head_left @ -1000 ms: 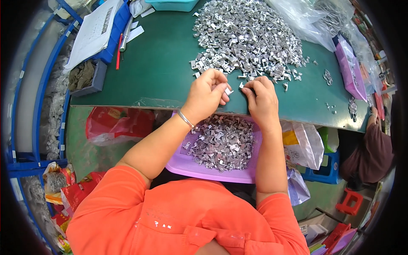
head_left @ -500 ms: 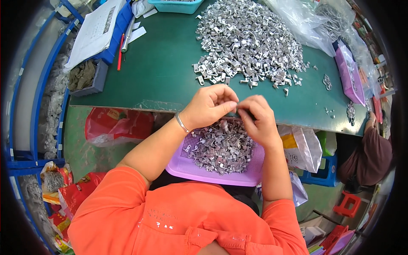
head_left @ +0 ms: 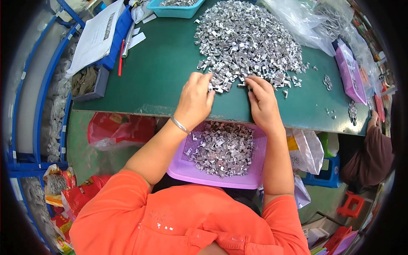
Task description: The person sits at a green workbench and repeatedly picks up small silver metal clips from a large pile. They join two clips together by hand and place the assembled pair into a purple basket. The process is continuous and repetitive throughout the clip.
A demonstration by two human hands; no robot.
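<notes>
A large heap of small bent metal brackets (head_left: 250, 40) lies on the green table. At its near edge, my left hand (head_left: 194, 100) reaches in with fingers and thumb apart, touching loose brackets. My right hand (head_left: 264, 104) is a short way to the right, fingers bent toward the thumb around a small metal bracket (head_left: 242, 85) at the fingertips; the grip itself is partly hidden. Below the table edge, between my forearms, a purple perforated basket (head_left: 178, 168) rests by my lap, holding many similar brackets (head_left: 223, 151).
A teal basket (head_left: 176, 11) stands at the back. To the left are a blue bin with papers (head_left: 95, 36), a red pen (head_left: 121, 57) and a grey box with cloth (head_left: 95, 85). Plastic bags (head_left: 297, 25) and a pink basket (head_left: 350, 74) lie right. Another person's sleeve (head_left: 369, 157) shows far right.
Both hands were together above the basket with fingers pinched. They have moved apart and forward to the near edge of the heap; the left hand's fingers have spread.
</notes>
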